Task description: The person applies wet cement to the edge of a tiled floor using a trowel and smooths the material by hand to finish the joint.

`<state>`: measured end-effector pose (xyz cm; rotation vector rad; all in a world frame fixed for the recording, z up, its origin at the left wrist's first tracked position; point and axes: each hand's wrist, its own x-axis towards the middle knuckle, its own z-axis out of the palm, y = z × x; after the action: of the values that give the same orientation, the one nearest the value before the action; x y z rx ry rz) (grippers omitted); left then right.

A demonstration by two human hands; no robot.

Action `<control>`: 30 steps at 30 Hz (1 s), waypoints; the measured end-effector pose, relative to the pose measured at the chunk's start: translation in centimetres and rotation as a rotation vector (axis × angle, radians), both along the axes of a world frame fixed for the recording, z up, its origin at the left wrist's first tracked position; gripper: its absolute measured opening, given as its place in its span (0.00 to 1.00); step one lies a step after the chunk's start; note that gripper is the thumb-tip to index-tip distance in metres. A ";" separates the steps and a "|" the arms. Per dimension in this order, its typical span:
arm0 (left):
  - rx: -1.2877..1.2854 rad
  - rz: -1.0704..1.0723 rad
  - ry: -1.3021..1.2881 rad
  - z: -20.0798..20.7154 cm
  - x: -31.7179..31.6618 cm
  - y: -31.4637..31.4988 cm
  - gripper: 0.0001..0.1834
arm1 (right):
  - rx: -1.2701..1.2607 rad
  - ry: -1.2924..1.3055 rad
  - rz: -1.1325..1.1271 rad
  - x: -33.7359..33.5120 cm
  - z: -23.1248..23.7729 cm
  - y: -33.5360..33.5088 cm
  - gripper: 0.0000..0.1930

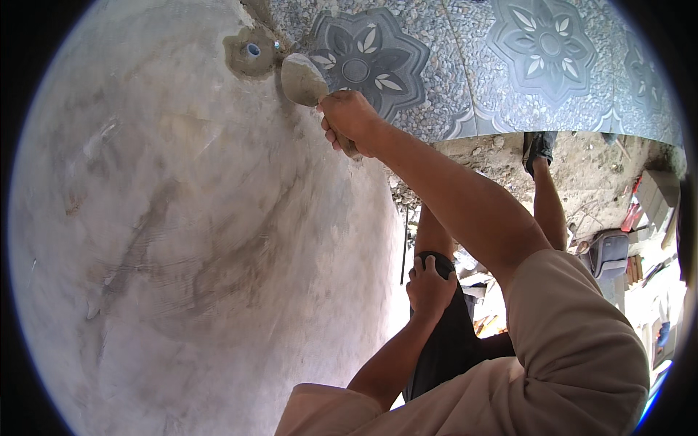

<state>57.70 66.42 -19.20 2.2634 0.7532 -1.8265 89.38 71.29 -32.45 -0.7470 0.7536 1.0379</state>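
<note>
A trowel is being gripped by its handle in the right hand, whose fingers are being curled closed around it; the blade is being held beside the plastered wall, between a blue pipe end and patterned tiles; whether the wall is being touched cannot be told. A black trouser leg is being touched at the knee by the left hand, its fingers being partly spread.

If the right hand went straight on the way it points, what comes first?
Leading with the trowel, the right hand would probably meet the mortar patch around the blue pipe end; depth is unclear.
</note>
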 end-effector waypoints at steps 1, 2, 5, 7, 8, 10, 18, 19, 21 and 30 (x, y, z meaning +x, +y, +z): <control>-0.004 -0.002 -0.005 -0.1 0.0 0.0 0.39 | -0.023 0.020 -0.082 1.0 -1.0 0.1 0.14; -0.007 -0.005 -0.010 -0.2 -0.1 -0.1 0.39 | -0.025 0.016 -0.085 2.1 -2.1 0.3 0.14; -0.034 -0.011 0.022 -0.4 -0.3 -0.3 0.40 | -0.073 -0.055 -0.068 5.7 -4.6 0.9 0.14; -0.031 0.004 0.018 -0.4 -0.4 -0.4 0.40 | -0.140 -0.209 0.108 7.2 -6.0 1.1 0.14; -0.037 0.003 0.019 -0.5 -0.4 -0.6 0.40 | -0.146 -0.208 0.108 7.0 -6.5 0.9 0.14; 0.002 -0.015 -0.010 -0.5 -0.6 0.1 0.39 | -0.200 -0.354 0.068 6.6 -5.7 1.6 0.16; -0.012 -0.008 -0.019 -0.6 -0.1 -0.3 0.39 | -0.800 -0.728 0.367 7.3 -8.8 0.9 0.19; -0.010 -0.001 -0.020 -0.6 -0.1 -0.1 0.39 | -0.826 -0.685 0.380 7.5 -8.8 1.0 0.17; 0.003 -0.004 0.000 -0.3 0.0 0.2 0.39 | -0.809 -0.755 0.474 8.1 -8.7 0.8 0.16; -0.060 0.011 -0.034 -0.7 -0.4 -1.6 0.39 | -0.954 -1.090 0.914 17.6 -12.5 -1.6 0.13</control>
<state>57.31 64.86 -19.94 2.2424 0.6938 -1.7773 107.02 69.74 -44.90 -2.3682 -0.1787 0.7883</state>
